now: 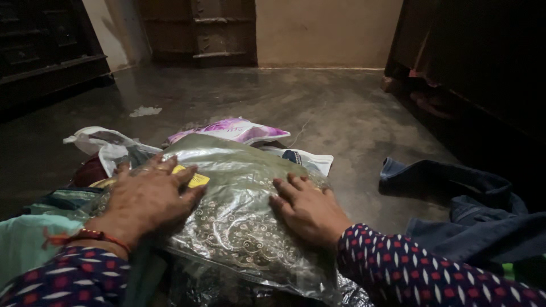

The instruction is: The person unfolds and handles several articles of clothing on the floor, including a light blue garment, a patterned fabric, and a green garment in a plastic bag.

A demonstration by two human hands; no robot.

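Observation:
A clear plastic packet (pixel 239 222) holding folded green fabric with pale embroidery lies on top of a pile in front of me. My left hand (pixel 149 198) rests flat on its left side, fingers spread, partly covering a yellow label (pixel 196 180). My right hand (pixel 307 209) presses palm-down on the packet's right side. Both hands lie on the packet without gripping it. My sleeves are dark with red and white dots, and an orange thread circles my left wrist.
Behind the packet lie a pink and purple packet (pixel 233 130), a white plastic bag (pixel 105 145) and another white-wrapped packet (pixel 310 160). Dark blue clothing (pixel 472 210) is heaped on the grey floor (pixel 318 108) at right. Dark wooden furniture lines the left and right walls.

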